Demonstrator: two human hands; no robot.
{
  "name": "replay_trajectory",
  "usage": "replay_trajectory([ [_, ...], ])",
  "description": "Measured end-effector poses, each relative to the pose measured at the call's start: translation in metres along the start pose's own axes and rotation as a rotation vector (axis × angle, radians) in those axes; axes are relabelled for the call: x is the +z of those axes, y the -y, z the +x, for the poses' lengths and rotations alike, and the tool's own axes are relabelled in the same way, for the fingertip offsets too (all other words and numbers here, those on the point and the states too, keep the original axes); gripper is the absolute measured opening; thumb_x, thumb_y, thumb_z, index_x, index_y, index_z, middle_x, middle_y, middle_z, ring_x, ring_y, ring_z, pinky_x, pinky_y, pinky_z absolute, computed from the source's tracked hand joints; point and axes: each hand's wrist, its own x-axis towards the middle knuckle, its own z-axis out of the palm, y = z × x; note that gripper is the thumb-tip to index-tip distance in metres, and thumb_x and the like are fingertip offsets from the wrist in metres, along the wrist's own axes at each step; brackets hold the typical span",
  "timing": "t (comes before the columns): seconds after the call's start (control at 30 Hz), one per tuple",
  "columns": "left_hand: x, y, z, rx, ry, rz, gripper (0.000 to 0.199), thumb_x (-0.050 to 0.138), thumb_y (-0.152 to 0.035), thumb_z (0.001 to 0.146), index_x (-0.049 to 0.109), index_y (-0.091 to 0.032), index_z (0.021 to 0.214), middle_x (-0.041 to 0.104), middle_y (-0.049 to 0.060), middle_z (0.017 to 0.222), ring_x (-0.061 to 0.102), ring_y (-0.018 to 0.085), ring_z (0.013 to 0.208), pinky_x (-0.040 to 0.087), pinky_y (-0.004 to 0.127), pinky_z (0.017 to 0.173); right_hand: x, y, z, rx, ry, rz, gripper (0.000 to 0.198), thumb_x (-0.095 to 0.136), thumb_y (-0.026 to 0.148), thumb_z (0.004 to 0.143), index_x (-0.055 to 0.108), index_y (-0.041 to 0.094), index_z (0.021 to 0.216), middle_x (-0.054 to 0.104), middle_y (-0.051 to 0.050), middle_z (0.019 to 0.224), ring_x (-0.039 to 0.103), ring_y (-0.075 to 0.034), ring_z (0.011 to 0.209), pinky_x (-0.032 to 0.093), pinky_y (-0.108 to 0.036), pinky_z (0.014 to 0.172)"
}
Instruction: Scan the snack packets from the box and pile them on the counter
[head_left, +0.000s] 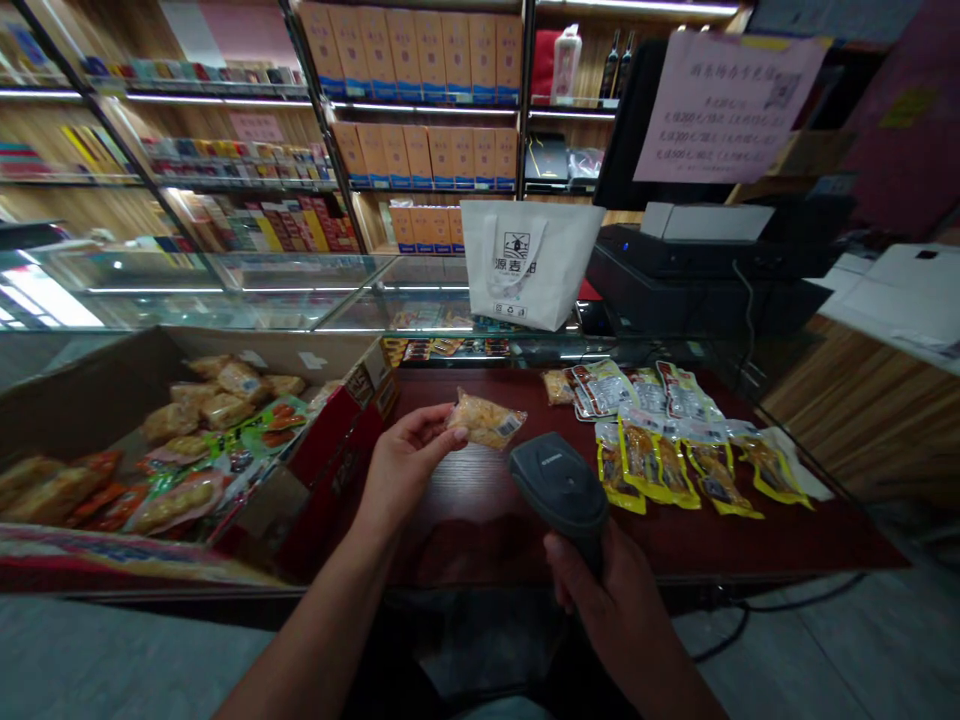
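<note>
Between the thumb and fingers of my left hand is a small clear snack packet with pale yellow contents and a barcode on one end. My right hand is wrapped round the grip of a dark barcode scanner, whose head points toward the packet, a short gap apart. Both are above the dark red counter board. To the left stands an open cardboard box with several snack packets inside. On the right lie several yellow-edged packets and, behind them, silvery-white packets.
A white paper bag stands on the glass display case ahead. Right of it are a black cash drawer and a monitor with a pink notice. Shelves of orange boxes line the back. A cable hangs at lower right.
</note>
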Motion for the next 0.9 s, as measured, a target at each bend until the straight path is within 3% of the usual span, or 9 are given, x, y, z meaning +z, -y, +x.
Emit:
replay_trajectory([
  [0.23, 0.037, 0.046, 0.06, -0.18, 0.191, 0.124, 0.048, 0.089, -0.045, 0.064, 0.077, -0.015, 0.098, 0.078, 0.007, 0.095, 0.069, 0.018, 0.081, 0.054, 0.026, 0.067, -0.02, -0.02, -0.001, 0.215, -0.041, 0.174, 0.046, 0.058, 0.067, 0.088, 0.059, 0.022, 0.079, 0.058, 0.004, 0.051, 0.056, -0.016, 0.046, 0.044, -0.027, 0.05],
  [0.47, 0.104, 0.067, 0.147, -0.338, 0.336, 0.23, 0.015, 0.072, -0.026, 0.089, 0.07, -0.011, 0.09, 0.071, 0.005, 0.078, 0.062, 0.01, 0.063, 0.053, 0.022, 0.061, -0.044, -0.043, -0.005, 0.278, -0.155, 0.211, 0.052, 0.057, 0.071, 0.088, 0.06, 0.02, 0.076, 0.058, 0.004, 0.05, 0.055, -0.014, 0.045, 0.043, -0.024, 0.047],
  [0.67, 0.147, 0.065, 0.208, -0.475, 0.477, 0.433, 0.027, 0.062, -0.032, 0.097, 0.063, -0.015, 0.117, 0.067, 0.008, 0.111, 0.068, 0.018, 0.089, 0.059, 0.036, 0.075, -0.049, -0.05, -0.01, 0.312, -0.189, 0.191, 0.056, 0.055, 0.074, 0.087, 0.062, 0.02, 0.076, 0.059, 0.002, 0.048, 0.055, -0.015, 0.044, 0.043, -0.025, 0.047],
  [0.9, 0.161, 0.074, 0.219, -0.493, 0.556, 0.656, 0.036, 0.062, -0.035, 0.096, 0.06, -0.017, 0.127, 0.063, 0.011, 0.127, 0.065, 0.024, 0.105, 0.057, 0.045, 0.088, -0.048, -0.057, -0.013, 0.359, -0.182, 0.189, 0.06, 0.053, 0.078, 0.084, 0.061, 0.019, 0.077, 0.058, 0.002, 0.046, 0.055, -0.015, 0.042, 0.041, -0.025, 0.046],
])
